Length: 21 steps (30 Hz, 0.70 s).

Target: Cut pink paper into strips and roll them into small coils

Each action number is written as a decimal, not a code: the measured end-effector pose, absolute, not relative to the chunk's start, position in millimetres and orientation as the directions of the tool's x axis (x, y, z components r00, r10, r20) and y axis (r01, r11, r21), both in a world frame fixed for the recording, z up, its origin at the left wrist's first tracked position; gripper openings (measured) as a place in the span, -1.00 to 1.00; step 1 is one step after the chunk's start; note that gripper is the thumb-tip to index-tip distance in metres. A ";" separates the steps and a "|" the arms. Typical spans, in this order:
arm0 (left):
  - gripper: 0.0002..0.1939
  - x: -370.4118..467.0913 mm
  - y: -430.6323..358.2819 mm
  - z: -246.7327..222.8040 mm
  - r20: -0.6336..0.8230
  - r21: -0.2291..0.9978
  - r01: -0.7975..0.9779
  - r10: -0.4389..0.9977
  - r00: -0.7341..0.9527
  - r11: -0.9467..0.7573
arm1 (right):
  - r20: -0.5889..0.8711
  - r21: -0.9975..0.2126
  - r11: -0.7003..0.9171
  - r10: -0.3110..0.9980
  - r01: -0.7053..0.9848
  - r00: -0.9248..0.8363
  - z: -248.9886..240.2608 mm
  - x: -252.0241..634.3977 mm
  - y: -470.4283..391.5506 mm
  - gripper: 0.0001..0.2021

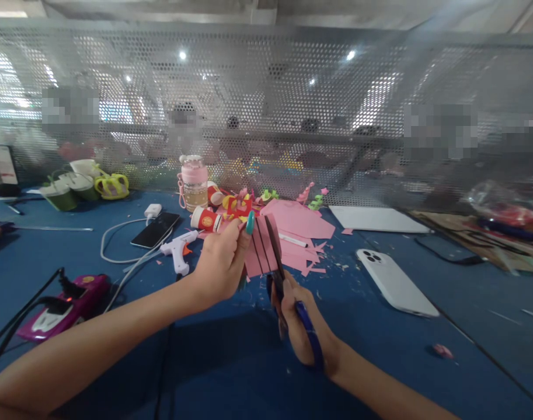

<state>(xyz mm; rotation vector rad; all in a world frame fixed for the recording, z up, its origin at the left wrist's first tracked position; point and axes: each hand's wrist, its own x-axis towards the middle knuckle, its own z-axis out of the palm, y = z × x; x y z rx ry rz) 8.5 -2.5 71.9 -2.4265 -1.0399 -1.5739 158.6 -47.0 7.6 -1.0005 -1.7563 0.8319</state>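
Note:
My left hand (220, 262) pinches a small piece of pink paper (256, 256) by its left edge, above the table. Several narrow slits run through the paper from top to bottom. The thumb shows a long teal nail. My right hand (307, 324) grips a pair of scissors (277, 251) with blue handles, its fingers through the loops. The dark blades point up and lie along the right side of the paper. Behind both hands, larger pink paper sheets (292, 219) and cut strips lie in a loose pile.
A white hot glue gun (178, 251), a black phone (155, 229) and a purple power strip (69, 306) with cables lie left. A pink-lidded bottle (194, 184) and a red paper cup (205, 219) stand behind. Rightward lies a white phone (395, 283). A perforated metal screen (266, 111) borders the back.

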 end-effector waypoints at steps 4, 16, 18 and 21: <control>-0.76 8.6 -1.9 71.0 0.835 0.286 0.572 0.493 0.245 -0.769 | 0.376 -0.862 0.432 0.896 0.265 -0.238 4.4 158.7 -46.2 -0.61; -0.74 14.3 -5.8 67.4 0.838 0.225 0.613 0.472 0.274 -0.757 | 0.429 -0.852 0.481 0.868 0.207 -0.250 15.3 158.2 -48.6 -0.59; -0.73 15.3 -6.3 67.2 0.844 0.216 0.612 0.461 0.276 -0.761 | 0.417 -0.861 0.468 0.874 0.201 -0.250 15.5 158.2 -48.8 -0.57; -0.72 15.5 -6.8 67.5 0.846 0.208 0.606 0.452 0.282 -0.767 | 0.419 -0.858 0.468 0.876 0.212 -0.236 16.1 157.8 -48.6 -0.57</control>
